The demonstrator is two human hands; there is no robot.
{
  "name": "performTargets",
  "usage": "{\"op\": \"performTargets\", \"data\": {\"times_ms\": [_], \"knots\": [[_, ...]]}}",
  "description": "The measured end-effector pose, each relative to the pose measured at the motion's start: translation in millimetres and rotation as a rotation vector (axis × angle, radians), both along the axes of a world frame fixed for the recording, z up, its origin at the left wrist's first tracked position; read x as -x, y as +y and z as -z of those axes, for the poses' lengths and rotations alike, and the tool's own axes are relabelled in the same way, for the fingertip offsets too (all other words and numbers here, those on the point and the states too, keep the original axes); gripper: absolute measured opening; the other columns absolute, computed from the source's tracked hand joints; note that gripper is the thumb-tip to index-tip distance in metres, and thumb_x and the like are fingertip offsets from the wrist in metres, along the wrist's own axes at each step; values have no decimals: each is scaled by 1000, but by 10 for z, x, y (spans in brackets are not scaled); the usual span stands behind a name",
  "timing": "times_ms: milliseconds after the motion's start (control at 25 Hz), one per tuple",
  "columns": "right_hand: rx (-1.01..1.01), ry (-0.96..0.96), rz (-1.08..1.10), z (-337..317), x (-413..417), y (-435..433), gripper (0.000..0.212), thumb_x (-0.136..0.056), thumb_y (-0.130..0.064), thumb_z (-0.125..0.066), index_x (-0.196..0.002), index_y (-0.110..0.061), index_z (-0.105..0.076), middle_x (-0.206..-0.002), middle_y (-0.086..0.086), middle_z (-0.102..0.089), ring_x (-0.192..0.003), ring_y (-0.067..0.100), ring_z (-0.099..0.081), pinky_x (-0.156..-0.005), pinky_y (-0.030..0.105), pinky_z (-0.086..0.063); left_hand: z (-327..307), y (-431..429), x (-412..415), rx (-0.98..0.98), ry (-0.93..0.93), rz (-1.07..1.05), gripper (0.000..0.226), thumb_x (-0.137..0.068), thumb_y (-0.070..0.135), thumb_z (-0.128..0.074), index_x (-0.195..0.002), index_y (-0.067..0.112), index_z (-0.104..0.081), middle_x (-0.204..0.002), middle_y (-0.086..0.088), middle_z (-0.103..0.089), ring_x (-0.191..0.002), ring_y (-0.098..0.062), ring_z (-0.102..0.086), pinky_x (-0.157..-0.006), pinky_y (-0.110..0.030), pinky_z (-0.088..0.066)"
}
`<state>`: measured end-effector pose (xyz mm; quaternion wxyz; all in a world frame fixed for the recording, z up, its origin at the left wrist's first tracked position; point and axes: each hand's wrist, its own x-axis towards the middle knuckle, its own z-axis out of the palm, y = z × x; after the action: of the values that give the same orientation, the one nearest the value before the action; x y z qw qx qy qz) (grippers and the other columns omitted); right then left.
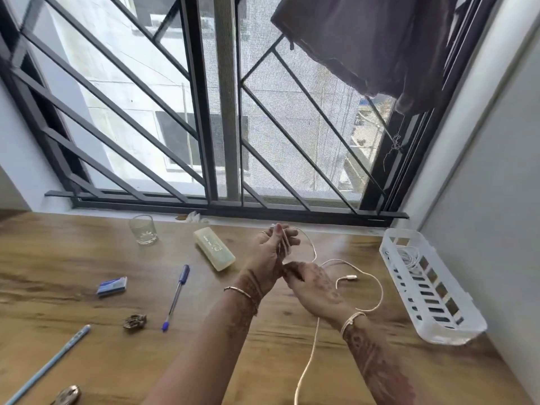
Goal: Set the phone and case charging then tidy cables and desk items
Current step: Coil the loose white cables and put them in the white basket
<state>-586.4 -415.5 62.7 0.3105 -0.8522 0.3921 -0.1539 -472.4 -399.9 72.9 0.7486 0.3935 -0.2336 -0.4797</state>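
Item: white charging cable (349, 263), in the course of being coiled; step in hand judged to be the cable-tidying part of the task. Left hand (273, 249): raised upright over the middle of the wooden desk (73, 258), fingers together, with turns of the cable wound around them, so closed on the cable. Right hand (314, 287): just beside and below the left wrist, fingers curled onto a strand of the same cable, feeding it. Loose remainder: one loop lies on the desk to the right of the hands, its connector end (352, 277) resting free near the right hand; a long tail runs toward the near edge and out of view. Destination, probable: white slotted plastic basket (432, 290) at the right edge of the desk against the wall, already holding another white cable (409, 257). Phone and charging case: not identifiable in view. Other desk items, untouched: drinking glass (144, 229), pale translucent box (214, 248), blue pen (176, 296), small blue box (112, 286), small ornate metal object (134, 321), light blue pencil (48, 363). Next move calls for: drawing in the slack with the right hand, laying further even turns on the left, keeping the connector from snagging.
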Motion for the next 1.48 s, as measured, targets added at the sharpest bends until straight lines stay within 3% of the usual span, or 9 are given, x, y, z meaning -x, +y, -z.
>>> {"op": "performTargets", "data": {"times_ms": [160, 320, 480, 600, 760, 920, 1160, 1280, 1480], "knots": [[-109, -127, 47, -183, 93, -15, 25, -90, -35, -58, -69, -28, -69, -75, -7, -70, -76, 9, -62, -75, 28, -47, 102, -30, -61, -139, -469, 44, 19, -101, 10, -38, -87, 4, -49, -65, -3, -61, -47, -9, -56, -49, -23, -45], [-191, -226, 52, -325, 138, -103, 25, -88, -35, -63, -68, -23, -72, -78, -9, -73, -77, 2, -65, -78, 21, -49, 126, 49, -80, -240, -620, 207, 22, -99, 7, -35, -83, 1, -48, -59, -5, -45, -41, -4, -43, -48, -22, -35], [-159, -322, 152, -397, 138, -202, 28, -85, -35, -68, -61, -19, -67, -65, -7, -69, -65, 6, -61, -66, 23, -45, 68, 196, -73, -277, -555, 286, 51, -103, 32, -30, -69, 6, -58, -50, -1, -41, -41, -8, -38, -54, -24, -50], [-114, -347, 227, -386, 71, -258, 27, -81, -42, -70, -69, -18, -69, -66, -7, -69, -62, 2, -59, -61, 17, -42, 22, 242, -45, -261, -485, 293, 56, -100, 43, -34, -65, 7, -59, -49, -3, -37, -41, -11, -33, -45, -20, -45], [-207, -452, 271, -273, 4, -206, 28, -85, -38, -67, -70, -14, -68, -60, -7, -61, -50, -3, -49, -50, 10, -35, 10, 220, -150, -217, -90, 331, 50, -99, 38, -37, -60, 11, -54, -38, 7, -25, -31, -6, -20, -44, -18, -37], [-231, -441, 302, -35, -37, -154, 30, -91, -43, -57, -73, -20, -66, -75, 1, -69, -68, 10, -56, -67, 28, -43, 43, 208, -168, -170, 189, 372, 38, -92, 33, -42, -64, 8, -51, -35, 7, -25, -27, -4, -21, -49, -15, -30], [-130, -281, 335, 67, -41, -124, 26, -95, -32, -53, -70, -27, -61, -72, -3, -62, -74, 16, -57, -64, 28, -39, -91, 169, -99, -9, 440, 279, 46, -101, 27, -28, -69, 5, -54, -42, 3, -36, -35, -8, -40, -80, -21, -49], [-126, -162, 229, 91, -51, -38, 16, -94, -31, -53, -90, -31, -68, -87, -5, -69, -82, 12, -61, -69, 23, -40, -93, 113, -74, 41, 448, 116, 38, -103, 26, -28, -86, 3, -53, -49, 1, -51, -45, -13, -59, -98, -31, -42], [-191, 8, 69, 97, -33, 41, 20, -93, -30, -51, -97, -32, -70, -99, -7, -68, -92, 14, -64, -76, 25, -49, 87, 50, -85, -87, -34, -20, 27, -102, 17, -35, -89, 4, -54, -62, -4, -57, -51, -9, -58, -59, -18, -51]]}}
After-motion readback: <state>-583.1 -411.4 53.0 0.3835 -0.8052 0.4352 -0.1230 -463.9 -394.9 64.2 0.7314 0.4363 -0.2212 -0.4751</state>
